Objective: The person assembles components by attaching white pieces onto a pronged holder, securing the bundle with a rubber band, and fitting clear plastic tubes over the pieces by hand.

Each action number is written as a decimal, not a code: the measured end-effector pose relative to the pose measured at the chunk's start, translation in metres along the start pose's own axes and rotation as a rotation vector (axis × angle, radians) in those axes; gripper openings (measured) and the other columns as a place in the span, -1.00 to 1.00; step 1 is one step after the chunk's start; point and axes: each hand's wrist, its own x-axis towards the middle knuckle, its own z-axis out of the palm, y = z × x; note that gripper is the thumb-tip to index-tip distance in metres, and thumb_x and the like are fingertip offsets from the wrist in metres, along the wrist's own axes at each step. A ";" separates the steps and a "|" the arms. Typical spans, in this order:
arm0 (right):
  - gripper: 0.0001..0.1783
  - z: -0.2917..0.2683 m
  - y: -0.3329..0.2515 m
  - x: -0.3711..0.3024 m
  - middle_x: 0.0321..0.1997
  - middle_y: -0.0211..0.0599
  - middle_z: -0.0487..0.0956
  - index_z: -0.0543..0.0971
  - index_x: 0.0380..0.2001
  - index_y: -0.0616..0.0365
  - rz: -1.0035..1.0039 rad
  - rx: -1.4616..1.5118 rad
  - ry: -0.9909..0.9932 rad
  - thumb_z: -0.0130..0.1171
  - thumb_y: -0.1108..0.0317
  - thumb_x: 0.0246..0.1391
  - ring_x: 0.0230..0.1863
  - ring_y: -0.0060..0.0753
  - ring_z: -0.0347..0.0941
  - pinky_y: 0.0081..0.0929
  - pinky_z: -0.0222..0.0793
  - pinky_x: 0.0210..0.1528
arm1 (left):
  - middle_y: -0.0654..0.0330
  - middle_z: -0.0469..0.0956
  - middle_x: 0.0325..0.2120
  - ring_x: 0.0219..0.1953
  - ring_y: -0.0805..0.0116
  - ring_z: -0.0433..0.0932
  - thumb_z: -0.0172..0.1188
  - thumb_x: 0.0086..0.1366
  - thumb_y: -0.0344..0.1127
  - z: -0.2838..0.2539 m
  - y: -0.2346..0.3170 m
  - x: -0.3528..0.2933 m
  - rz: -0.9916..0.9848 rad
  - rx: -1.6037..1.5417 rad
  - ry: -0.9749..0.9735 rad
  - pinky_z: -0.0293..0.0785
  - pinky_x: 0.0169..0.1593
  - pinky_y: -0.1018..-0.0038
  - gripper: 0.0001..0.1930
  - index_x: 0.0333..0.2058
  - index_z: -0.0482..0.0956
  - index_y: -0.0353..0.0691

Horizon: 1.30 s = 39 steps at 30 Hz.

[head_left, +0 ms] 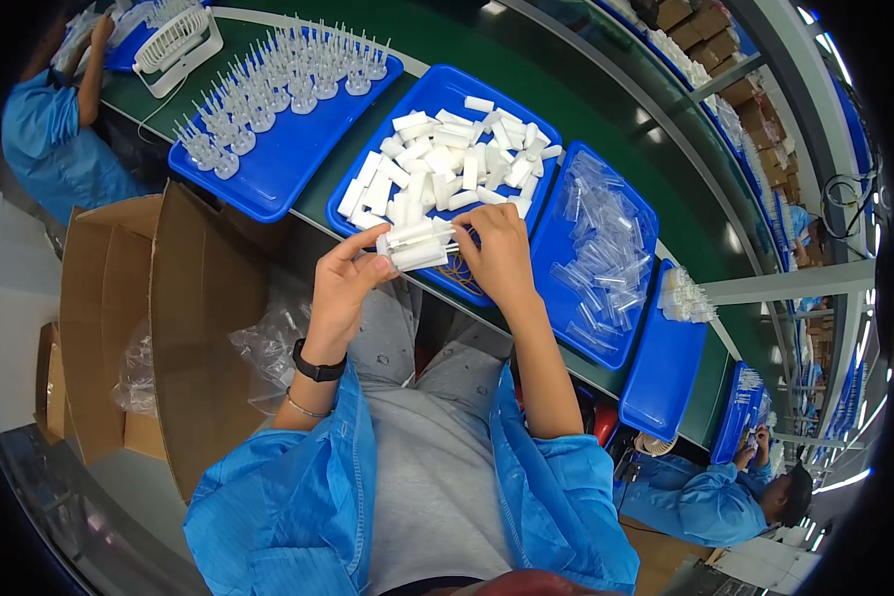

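Close in front of me, my left hand (pixel 344 283) grips a small assembly of white blocks on thin clear rods (pixel 417 245), its thumb and fingers around the left end. The fingers of my right hand (pixel 502 250) pinch at the rods' other end; the exact contact is partly hidden. Just beyond both hands lies a pile of loose white blocks (pixel 457 159) in a blue tray (pixel 414 97). Yellow rubber bands (pixel 457 271) lie in the tray's near corner, partly covered by my right hand and the assembly.
At left, a blue tray (pixel 268 192) carries upright clear stemmed pieces (pixel 303 74) beside a white fan (pixel 177 45). To the right are a tray of clear tubes (pixel 606 248) and another blue tray (pixel 661 372). An open cardboard box (pixel 204 338) stands at my left. Co-workers sit on both sides.
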 end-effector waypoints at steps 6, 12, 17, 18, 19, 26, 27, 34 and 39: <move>-0.84 -0.001 -0.001 -0.003 -0.39 -0.26 0.53 0.60 -0.41 0.15 -0.006 -0.073 -0.038 0.23 0.41 -0.15 -0.25 -0.20 0.34 -0.35 0.24 -0.15 | 0.08 0.50 -0.15 -0.21 0.40 0.54 0.21 0.18 -0.36 -0.002 -0.003 0.002 -0.012 -0.042 0.062 0.51 -0.12 0.49 -0.57 0.01 0.40 -0.40; -0.81 -0.018 0.004 0.000 -0.38 -0.28 0.55 0.62 -0.31 0.16 0.046 0.182 0.099 0.21 0.42 -0.07 -0.37 -0.32 0.37 -0.45 0.26 -0.30 | 0.10 0.51 -0.17 -0.21 0.40 0.54 0.21 0.19 -0.35 -0.004 -0.004 0.001 -0.042 -0.056 0.088 0.54 -0.15 0.49 -0.58 0.00 0.42 -0.39; -0.77 -0.057 -0.015 0.000 -0.40 -0.31 0.55 0.62 -0.21 0.14 0.250 0.518 -0.012 0.16 0.40 0.02 -0.35 -0.50 0.36 -0.60 0.25 -0.30 | 0.11 0.54 -0.21 -0.24 0.42 0.55 0.23 0.17 -0.34 -0.004 -0.006 0.002 -0.005 0.006 0.065 0.54 -0.16 0.49 -0.58 -0.01 0.44 -0.38; -0.77 -0.060 -0.014 -0.002 -0.40 -0.32 0.54 0.62 -0.20 0.14 0.239 0.601 -0.035 0.16 0.40 0.03 -0.36 -0.50 0.35 -0.60 0.24 -0.30 | 0.11 0.54 -0.21 -0.24 0.42 0.55 0.23 0.17 -0.34 -0.003 -0.006 0.002 -0.007 0.006 0.063 0.54 -0.16 0.49 -0.58 -0.01 0.44 -0.38; -0.77 -0.062 -0.015 -0.004 -0.40 -0.33 0.53 0.61 -0.20 0.14 0.227 0.684 -0.057 0.15 0.40 0.04 -0.36 -0.51 0.34 -0.61 0.24 -0.30 | 0.12 0.53 -0.21 -0.24 0.43 0.55 0.23 0.17 -0.35 -0.002 -0.006 0.002 -0.008 0.008 0.058 0.54 -0.16 0.49 -0.58 -0.01 0.44 -0.38; -0.80 -0.070 -0.018 -0.007 -0.35 -0.37 0.49 0.61 -0.24 0.21 0.215 0.757 -0.105 0.06 0.42 0.12 -0.30 -0.60 0.32 -0.67 0.20 -0.25 | 0.16 0.45 -0.20 -0.26 0.43 0.54 0.21 0.16 -0.45 0.003 -0.005 0.002 0.012 0.000 -0.003 0.53 -0.16 0.53 -0.62 -0.03 0.45 -0.41; -0.80 -0.071 -0.018 -0.006 -0.37 -0.36 0.50 0.61 -0.25 0.21 0.177 0.703 -0.127 0.05 0.41 0.13 -0.30 -0.58 0.32 -0.66 0.20 -0.24 | 0.16 0.45 -0.20 -0.26 0.43 0.54 0.21 0.16 -0.45 0.004 -0.004 0.002 0.013 0.001 -0.003 0.53 -0.16 0.53 -0.62 -0.03 0.45 -0.41; -0.83 -0.081 -0.024 -0.003 -0.45 -0.34 0.53 0.63 -0.28 0.22 0.215 0.676 -0.221 0.13 0.42 0.07 -0.32 -0.57 0.35 -0.65 0.22 -0.26 | 0.18 0.43 -0.27 -0.25 0.42 0.53 0.25 0.04 -0.63 0.007 0.001 -0.002 0.098 0.128 -0.112 0.51 -0.15 0.58 -0.59 -0.07 0.49 -0.40; -0.83 -0.074 -0.028 -0.007 -0.41 -0.35 0.55 0.64 -0.31 0.25 0.403 0.887 -0.243 0.22 0.48 -0.03 -0.38 -0.60 0.38 -0.68 0.25 -0.33 | 0.17 0.43 -0.29 -0.26 0.42 0.53 0.27 0.01 -0.65 0.012 -0.001 -0.004 0.117 0.216 -0.160 0.53 -0.18 0.59 -0.58 -0.09 0.51 -0.40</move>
